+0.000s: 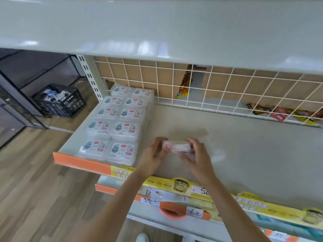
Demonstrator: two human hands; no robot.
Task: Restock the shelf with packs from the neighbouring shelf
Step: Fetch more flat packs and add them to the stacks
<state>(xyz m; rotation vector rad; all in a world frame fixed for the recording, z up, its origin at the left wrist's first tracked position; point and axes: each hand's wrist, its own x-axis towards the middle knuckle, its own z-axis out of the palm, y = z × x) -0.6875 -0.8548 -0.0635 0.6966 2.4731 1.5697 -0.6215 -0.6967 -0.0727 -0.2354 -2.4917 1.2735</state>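
Observation:
A clear plastic pack with pale contents hangs between both hands just above the grey shelf board. My left hand grips its left end, and my right hand grips its right end with fingers curled over the top. Its label cannot be read through the blur. To the left, several matching clear packs with white labels stand in two stacked rows from the shelf's front edge back to the wire grid.
A white wire grid backs the shelf, with snack bags behind it. An upper shelf overhangs. Orange and yellow price strips line the front edge. A black crate sits on the wooden floor at left.

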